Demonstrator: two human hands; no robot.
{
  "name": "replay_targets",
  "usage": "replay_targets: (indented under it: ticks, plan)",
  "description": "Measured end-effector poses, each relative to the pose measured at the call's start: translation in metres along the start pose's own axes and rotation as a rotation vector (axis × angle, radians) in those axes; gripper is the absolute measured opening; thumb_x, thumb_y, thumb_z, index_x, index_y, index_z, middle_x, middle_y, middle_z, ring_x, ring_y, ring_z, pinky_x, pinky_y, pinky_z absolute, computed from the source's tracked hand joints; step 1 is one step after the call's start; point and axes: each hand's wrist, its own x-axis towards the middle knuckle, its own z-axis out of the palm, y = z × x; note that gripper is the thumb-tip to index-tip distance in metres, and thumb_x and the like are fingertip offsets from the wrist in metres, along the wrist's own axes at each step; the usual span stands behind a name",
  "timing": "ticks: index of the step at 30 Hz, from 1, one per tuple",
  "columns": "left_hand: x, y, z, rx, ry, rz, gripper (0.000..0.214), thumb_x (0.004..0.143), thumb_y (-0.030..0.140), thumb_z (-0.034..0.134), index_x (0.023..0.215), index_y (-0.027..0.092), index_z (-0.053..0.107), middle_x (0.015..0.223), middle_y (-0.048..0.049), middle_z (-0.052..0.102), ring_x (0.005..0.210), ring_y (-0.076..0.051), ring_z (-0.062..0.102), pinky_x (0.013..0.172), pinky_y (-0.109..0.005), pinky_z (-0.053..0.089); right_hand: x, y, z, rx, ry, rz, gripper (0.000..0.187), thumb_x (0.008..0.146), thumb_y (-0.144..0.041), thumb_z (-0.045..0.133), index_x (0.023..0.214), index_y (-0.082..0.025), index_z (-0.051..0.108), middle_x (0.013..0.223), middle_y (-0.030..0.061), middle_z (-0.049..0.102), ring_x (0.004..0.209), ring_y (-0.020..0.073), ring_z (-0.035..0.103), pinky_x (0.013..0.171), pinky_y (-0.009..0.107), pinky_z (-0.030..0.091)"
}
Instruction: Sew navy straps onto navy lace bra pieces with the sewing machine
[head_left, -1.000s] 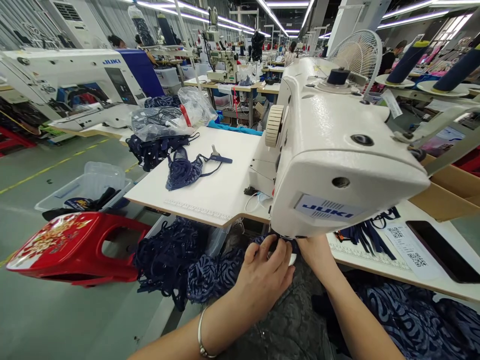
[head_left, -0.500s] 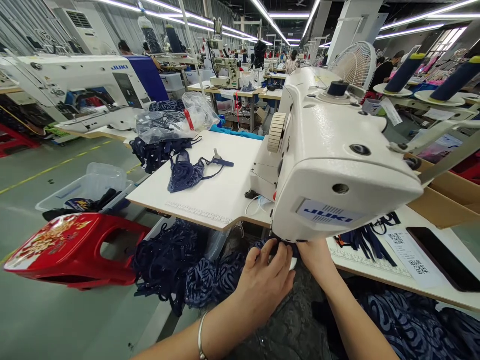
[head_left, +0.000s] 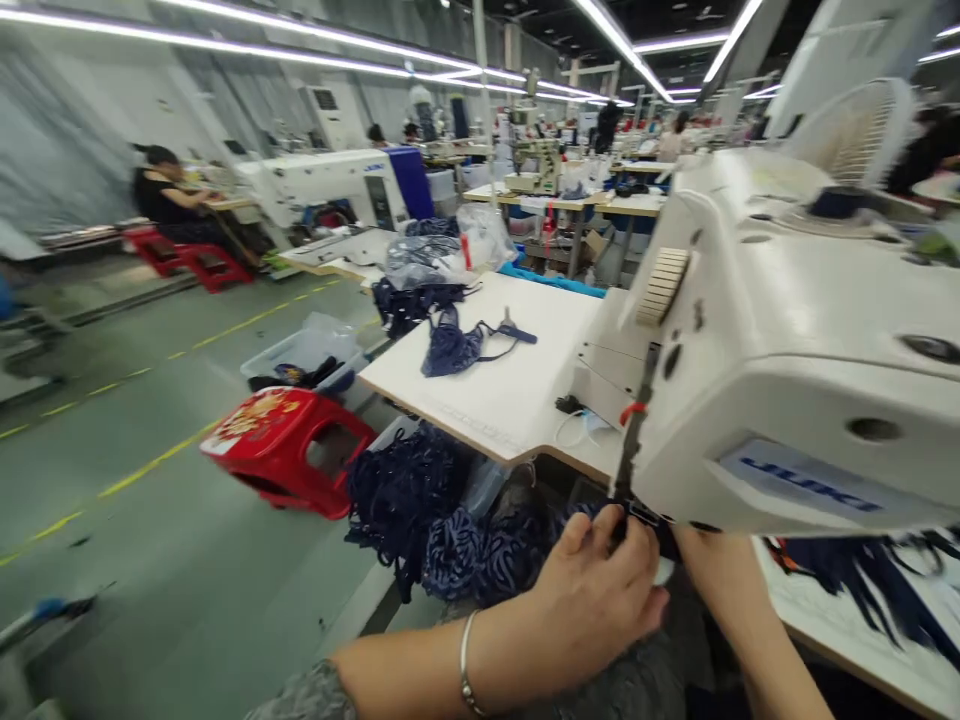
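Note:
My left hand [head_left: 604,600], with a silver bangle at the wrist, is closed at the sewing machine's lower front. Its fingers pinch dark navy fabric [head_left: 643,512] just under the machine head. Beside it on the right, my right hand [head_left: 709,560] reaches beneath the white sewing machine [head_left: 810,400]; the machine head hides its fingers. Below and left of my hands hang patterned navy pieces [head_left: 454,550] and a heap of navy straps [head_left: 409,490]. A navy bra [head_left: 454,345] lies on the white table [head_left: 480,405], beyond my left hand.
A red stool [head_left: 281,440] and a clear plastic bin [head_left: 300,350] stand on the floor at left. Plastic-wrapped dark pieces [head_left: 424,260] lie at the table's far-left corner. Navy strips [head_left: 855,580] rest on the tabletop at right. A person [head_left: 169,200] sits far left.
My view has swung left, so the machine, table and hands appear farther right. A seated person has come into sight at left. My left hand stays closed at the fabric.

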Motion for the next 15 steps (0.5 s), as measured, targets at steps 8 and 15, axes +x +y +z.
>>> replay_targets:
  ticks: [8, 15]
  plan:
    - [-0.002, -0.009, -0.008, 0.023, -0.025, 0.089, 0.042, 0.099, 0.043, 0.039, 0.118, 0.015, 0.064, 0.122, -0.0094, 0.056, 0.102, -0.023, 0.056, 0.079, -0.035, 0.037, -0.003, 0.029, 0.003, -0.091, -0.026, -0.150, 0.022, 0.081, -0.031, 0.045, 0.069, -0.025, 0.062, 0.072, 0.0107, 0.068, 0.092, 0.0341, 0.063, 0.086, 0.054, 0.049]
    - [-0.001, -0.007, -0.009, 0.038, -0.059, 0.120, 0.040, 0.099, 0.042, 0.043, 0.119, 0.015, 0.063, 0.127, -0.0108, 0.054, 0.105, -0.023, 0.055, 0.078, -0.033, 0.037, -0.002, 0.021, -0.001, -0.102, -0.033, -0.127, 0.018, 0.080, -0.032, 0.047, 0.071, -0.024, 0.060, 0.075, 0.0090, 0.068, 0.096, 0.0314, 0.062, 0.088, 0.047, 0.048]
